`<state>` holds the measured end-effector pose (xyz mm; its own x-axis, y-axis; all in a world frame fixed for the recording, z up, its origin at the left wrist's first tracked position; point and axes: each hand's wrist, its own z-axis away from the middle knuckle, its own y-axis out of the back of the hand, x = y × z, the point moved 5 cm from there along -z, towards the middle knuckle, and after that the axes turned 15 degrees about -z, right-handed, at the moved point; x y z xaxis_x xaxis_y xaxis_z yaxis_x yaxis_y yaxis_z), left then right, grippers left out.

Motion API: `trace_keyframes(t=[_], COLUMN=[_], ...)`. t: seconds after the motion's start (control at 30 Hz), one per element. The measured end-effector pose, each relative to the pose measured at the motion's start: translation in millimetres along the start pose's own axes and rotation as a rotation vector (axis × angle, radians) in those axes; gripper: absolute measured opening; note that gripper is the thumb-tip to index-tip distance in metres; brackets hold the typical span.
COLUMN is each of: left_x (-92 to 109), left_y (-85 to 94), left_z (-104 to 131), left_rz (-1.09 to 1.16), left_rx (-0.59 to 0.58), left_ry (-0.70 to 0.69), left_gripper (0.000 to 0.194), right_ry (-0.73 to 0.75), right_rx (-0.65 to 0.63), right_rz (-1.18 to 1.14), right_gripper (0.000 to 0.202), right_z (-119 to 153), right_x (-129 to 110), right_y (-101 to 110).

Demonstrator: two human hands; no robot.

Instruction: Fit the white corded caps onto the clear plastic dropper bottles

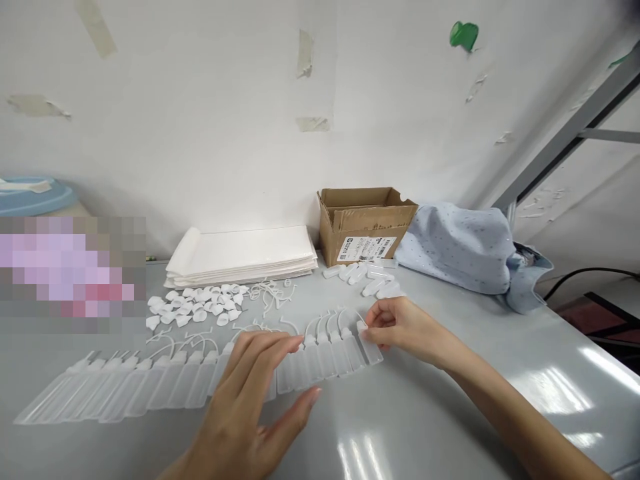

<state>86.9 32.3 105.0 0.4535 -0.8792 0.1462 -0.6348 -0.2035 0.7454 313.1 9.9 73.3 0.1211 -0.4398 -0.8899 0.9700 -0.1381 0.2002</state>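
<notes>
A long row of small translucent plastic bottles (pixel 165 387) lies across the grey table, each with a white neck and many with a thin curved white tube at the top. At the row's right end, my right hand (pixel 395 327) pinches one bottle (pixel 371 348) near its neck between thumb and fingers. My left hand (pixel 250 400) hovers over the middle of the row, thumb and fingers apart with nothing between them, and hides some bottles. Behind the row are a cluster of white caps (pixel 197 303) and a small heap of loose curved tubes (pixel 271 292).
Several loose clear bottles (pixel 373 277) lie before an open cardboard box (pixel 370 233). Left of the box is a stack of white sheets (pixel 245 247); on its right, a light blue cloth (pixel 455 247). A blurred patch covers the left side, below a blue lid (pixel 40 195).
</notes>
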Motion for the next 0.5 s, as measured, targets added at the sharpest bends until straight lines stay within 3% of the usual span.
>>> trace_keyframes(t=[0.5], left_x=[-2.6], left_y=[2.5], left_z=[4.9], left_rz=[0.016], left_rx=[0.0], left_ry=[0.087], left_gripper=[0.043], right_ry=[0.016], right_rx=[-0.035], right_rz=[0.028], right_gripper=[0.003], right_z=[-6.7], right_x=[9.3], right_y=[-3.0])
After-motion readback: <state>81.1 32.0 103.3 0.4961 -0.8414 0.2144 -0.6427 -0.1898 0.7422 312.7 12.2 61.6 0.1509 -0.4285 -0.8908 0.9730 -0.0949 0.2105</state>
